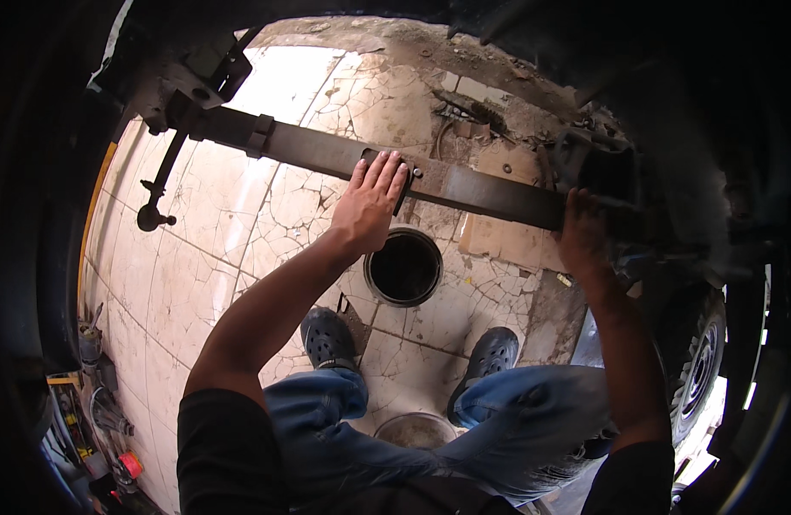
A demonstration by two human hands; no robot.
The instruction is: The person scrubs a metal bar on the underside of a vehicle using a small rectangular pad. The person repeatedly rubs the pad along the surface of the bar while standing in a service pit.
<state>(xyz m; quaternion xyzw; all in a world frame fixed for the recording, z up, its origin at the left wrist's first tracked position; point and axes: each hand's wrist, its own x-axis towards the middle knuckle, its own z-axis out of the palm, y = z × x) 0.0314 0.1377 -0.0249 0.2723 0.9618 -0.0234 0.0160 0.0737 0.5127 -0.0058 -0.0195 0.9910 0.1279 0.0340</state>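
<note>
Bar [494, 190] runs crosswise | left hand [367, 212] mid-bar, fingers laid straight, unclosed | right hand [584, 236] farther right, grip unclear

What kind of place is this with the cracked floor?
Probably a vehicle repair workshop: there's a long metal bar, perhaps a suspension part, a treaded wheel at the right, and metal parts at the lower left.

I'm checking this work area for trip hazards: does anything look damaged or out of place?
Yes. The floor tiles look damaged: web-like cracks spread below the long metal bar the left hand touches. Beyond the bar, at upper right, rubble litters rough ground where the tiling stops.
</note>
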